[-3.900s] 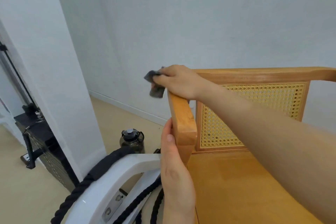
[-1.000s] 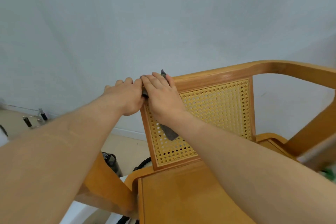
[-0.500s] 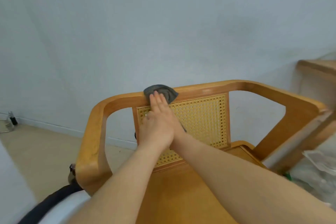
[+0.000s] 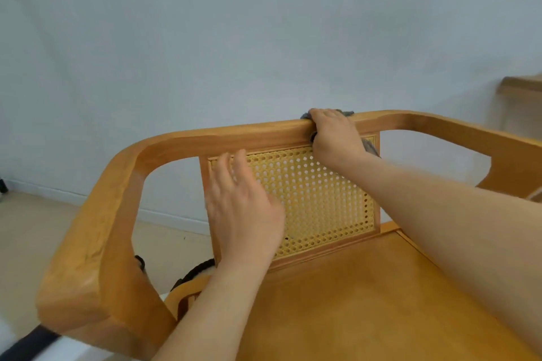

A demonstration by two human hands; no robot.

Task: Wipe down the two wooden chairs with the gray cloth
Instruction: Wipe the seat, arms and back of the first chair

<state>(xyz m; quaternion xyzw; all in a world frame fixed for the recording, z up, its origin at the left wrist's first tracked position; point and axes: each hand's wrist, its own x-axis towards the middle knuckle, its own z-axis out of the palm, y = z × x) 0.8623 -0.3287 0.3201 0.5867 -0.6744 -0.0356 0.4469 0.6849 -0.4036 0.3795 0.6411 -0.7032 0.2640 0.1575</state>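
Pale wall (image 4: 205, 38) behind; right hand (image 4: 337, 135) curls its fingers (image 4: 319, 115) round the gray cloth (image 4: 346, 112) on the chair (image 4: 234, 135) top rail; left hand (image 4: 243, 211), straight fingers together, before the cane back (image 4: 322, 199).

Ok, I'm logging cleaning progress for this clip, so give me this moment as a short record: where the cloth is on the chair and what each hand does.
chair: wooden armchair with a cane panel in its back
cloth: gray cloth wrapped over the top rail, right of its middle
right hand: grips the cloth on the rail
left hand: open, fingers straight, before the panel's left part; contact unclear
second chair: none identifiable in view
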